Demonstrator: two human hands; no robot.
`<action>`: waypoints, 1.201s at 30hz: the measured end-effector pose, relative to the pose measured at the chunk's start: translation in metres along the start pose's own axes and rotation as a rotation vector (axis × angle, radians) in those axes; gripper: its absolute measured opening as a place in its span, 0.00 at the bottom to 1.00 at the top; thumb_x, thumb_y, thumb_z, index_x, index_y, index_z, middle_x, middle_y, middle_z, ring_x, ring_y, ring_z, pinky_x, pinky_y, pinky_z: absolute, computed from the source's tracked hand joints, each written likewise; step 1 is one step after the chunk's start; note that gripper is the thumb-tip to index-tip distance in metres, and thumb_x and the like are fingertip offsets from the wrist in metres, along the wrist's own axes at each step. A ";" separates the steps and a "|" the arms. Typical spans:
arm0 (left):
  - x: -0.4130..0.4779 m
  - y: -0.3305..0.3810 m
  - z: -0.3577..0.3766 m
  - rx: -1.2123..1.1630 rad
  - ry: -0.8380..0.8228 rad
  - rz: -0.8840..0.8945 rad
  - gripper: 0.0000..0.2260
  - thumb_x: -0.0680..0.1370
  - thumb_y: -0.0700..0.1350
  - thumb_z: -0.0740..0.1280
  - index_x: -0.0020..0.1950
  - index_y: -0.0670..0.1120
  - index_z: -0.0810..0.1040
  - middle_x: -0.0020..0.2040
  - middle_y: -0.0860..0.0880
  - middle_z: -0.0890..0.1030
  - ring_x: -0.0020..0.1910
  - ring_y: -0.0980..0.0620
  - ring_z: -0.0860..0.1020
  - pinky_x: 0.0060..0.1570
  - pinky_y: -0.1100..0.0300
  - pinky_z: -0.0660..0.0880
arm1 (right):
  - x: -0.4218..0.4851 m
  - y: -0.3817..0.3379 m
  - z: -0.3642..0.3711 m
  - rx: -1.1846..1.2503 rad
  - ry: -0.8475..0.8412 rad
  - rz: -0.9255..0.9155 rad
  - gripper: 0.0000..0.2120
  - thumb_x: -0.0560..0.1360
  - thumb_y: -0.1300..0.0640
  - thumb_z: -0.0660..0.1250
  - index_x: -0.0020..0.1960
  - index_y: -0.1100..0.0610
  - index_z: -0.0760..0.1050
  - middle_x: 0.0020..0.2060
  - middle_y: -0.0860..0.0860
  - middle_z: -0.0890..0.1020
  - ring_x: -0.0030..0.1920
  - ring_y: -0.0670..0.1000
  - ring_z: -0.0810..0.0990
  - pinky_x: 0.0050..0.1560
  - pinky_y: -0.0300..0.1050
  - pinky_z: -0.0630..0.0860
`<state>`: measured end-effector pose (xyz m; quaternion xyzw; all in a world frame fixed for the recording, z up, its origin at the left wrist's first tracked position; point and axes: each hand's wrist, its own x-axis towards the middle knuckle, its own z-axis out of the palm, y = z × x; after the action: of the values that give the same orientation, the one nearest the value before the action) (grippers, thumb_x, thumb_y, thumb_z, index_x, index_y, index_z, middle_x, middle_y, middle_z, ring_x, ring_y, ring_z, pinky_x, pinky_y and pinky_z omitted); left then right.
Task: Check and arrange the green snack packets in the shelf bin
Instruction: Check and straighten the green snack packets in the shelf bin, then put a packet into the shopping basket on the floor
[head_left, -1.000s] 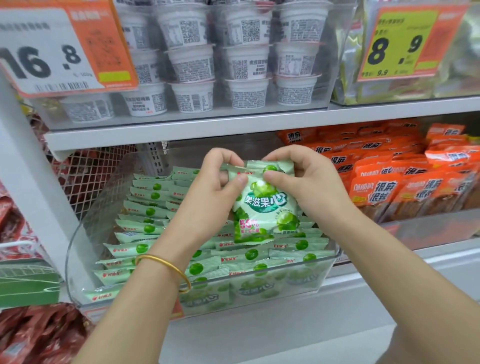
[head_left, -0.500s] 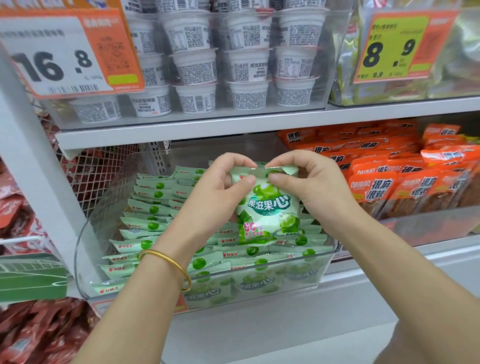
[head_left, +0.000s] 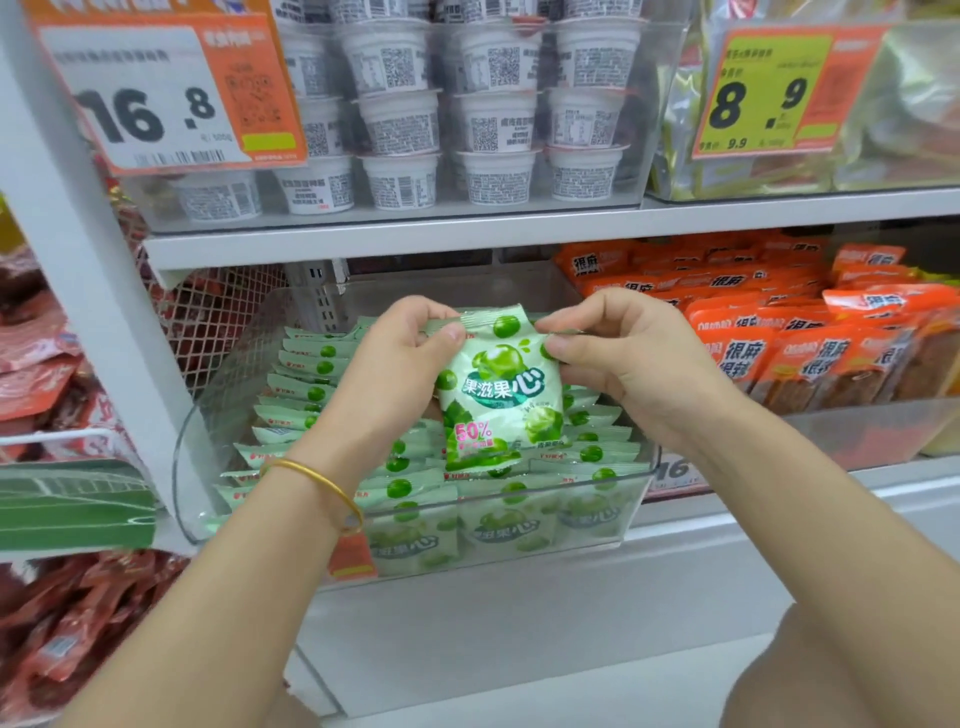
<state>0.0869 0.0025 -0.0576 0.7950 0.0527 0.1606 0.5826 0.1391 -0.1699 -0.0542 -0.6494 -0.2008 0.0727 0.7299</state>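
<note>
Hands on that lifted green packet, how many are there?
2. The left hand pinches the green packet at its top left edge; the right hand pinches its top right edge. No other hands show.

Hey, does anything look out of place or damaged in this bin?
Nothing stands out. The green packets in the clear bin lie in tidy overlapping rows, and the held packet, pinched by the left hand and right hand, looks intact.

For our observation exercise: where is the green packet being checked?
Head view, centre: the green packet is held upright over the clear bin of matching packets, pinched at its top by the left hand and right hand.
</note>
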 end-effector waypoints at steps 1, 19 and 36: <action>-0.004 0.005 -0.002 0.016 -0.001 0.006 0.08 0.81 0.42 0.60 0.44 0.52 0.72 0.42 0.40 0.78 0.38 0.45 0.77 0.41 0.42 0.78 | -0.003 -0.004 0.000 0.026 -0.010 0.012 0.11 0.68 0.74 0.68 0.35 0.60 0.74 0.40 0.56 0.82 0.35 0.49 0.83 0.38 0.40 0.80; -0.110 -0.010 -0.053 0.174 -0.098 -0.126 0.02 0.80 0.47 0.61 0.51 0.52 0.69 0.48 0.30 0.77 0.43 0.33 0.78 0.46 0.37 0.75 | -0.041 -0.009 0.053 -0.551 -0.768 0.234 0.07 0.74 0.62 0.69 0.52 0.60 0.79 0.46 0.51 0.85 0.42 0.49 0.84 0.37 0.45 0.82; -0.257 -0.009 -0.259 0.148 0.303 -0.884 0.19 0.76 0.41 0.67 0.67 0.43 0.69 0.63 0.48 0.72 0.59 0.53 0.70 0.55 0.71 0.64 | -0.056 -0.022 0.353 -1.183 -1.606 -0.093 0.06 0.76 0.60 0.64 0.42 0.61 0.73 0.39 0.56 0.79 0.34 0.52 0.77 0.38 0.46 0.70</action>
<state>-0.2366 0.1706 -0.0459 0.7033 0.4820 0.0072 0.5225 -0.0517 0.1309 -0.0171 -0.6583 -0.6638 0.3497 -0.0610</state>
